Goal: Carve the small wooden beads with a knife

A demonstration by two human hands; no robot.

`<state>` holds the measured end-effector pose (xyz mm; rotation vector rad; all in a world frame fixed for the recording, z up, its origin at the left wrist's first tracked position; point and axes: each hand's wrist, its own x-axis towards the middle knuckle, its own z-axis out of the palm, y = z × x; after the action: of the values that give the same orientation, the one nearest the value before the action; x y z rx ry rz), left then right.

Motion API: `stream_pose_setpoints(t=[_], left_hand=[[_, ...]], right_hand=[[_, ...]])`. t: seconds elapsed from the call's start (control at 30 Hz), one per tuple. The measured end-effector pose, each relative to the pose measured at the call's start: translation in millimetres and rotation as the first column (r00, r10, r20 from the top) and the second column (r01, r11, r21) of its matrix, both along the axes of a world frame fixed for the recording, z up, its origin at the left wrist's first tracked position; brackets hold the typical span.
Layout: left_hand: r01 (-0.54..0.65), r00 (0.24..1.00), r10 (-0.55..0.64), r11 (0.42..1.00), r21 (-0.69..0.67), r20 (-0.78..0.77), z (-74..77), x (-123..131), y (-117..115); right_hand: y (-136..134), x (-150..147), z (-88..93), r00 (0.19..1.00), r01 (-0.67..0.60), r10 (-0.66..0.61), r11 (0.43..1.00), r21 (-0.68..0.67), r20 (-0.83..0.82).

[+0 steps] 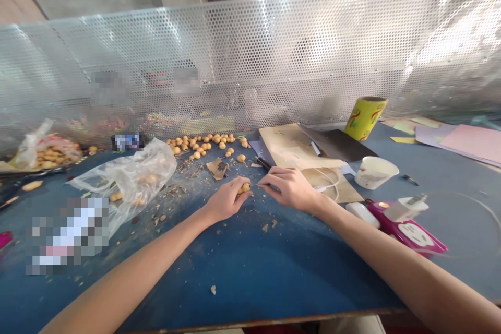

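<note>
Between the thumb and fingers of my left hand (225, 201) is a small tan gourd (245, 188) with a dark spot at its end. My right hand (291, 188) is closed around a thin metal tool (254, 185); its tip points left at the gourd, and the fingers hide its handle. Whether the tip touches the gourd is too small to tell. Just behind my right fingers lies a black pen-like object (263, 163). Beyond my hands, many similar small gourds (198, 154) are spread along the back of the blue table (250, 266), amid crumbs and peel-like scraps.
A clear plastic bag (136, 177) with some gourds lies left, near a phone (128, 142). To the right are paper sheets (299, 148), a white cup (376, 172), a yellow roll (366, 117) and a pink power strip (415, 235). A perforated metal screen (250, 57) stands behind.
</note>
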<state>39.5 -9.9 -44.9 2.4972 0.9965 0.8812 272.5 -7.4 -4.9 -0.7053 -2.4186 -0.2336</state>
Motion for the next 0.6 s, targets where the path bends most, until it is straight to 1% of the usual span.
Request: stream_pose_setpoints(t=[0.13,0.2,0.37,0.5,0.6], left_hand=[[0.028,0.999,-0.028,1.0,-0.007,-0.036,0.7,0.7,-0.5],[0.023,0.999,-0.024,1.0,-0.008,-0.038,0.8,0.8,-0.8],[-0.014,0.999,0.013,1.0,-0.005,-0.033,0.8,0.3,-1.3],[-0.033,0.999,0.033,0.999,0.016,-0.006,1.4,0.6,-1.0],[-0.035,0.999,0.036,0.999,0.027,-0.03,0.4,0.5,0.1]], right_hand=[[-1.1,-5.0,-3.6,0.999,-0.035,0.035,0.999,0.012,0.018],[-1.1,-5.0,-3.0,0.999,-0.048,0.048,0.999,0.015,0.025],[0.3,1.7,2.7,1.0,0.003,-0.003,1.0,0.007,0.004],[0.0,3.6,3.8,1.0,0.005,-0.005,1.0,-0.018,-0.005],[-0.1,3.4,2.3,1.0,-0.009,0.008,1.0,-0.028,-0.01]])
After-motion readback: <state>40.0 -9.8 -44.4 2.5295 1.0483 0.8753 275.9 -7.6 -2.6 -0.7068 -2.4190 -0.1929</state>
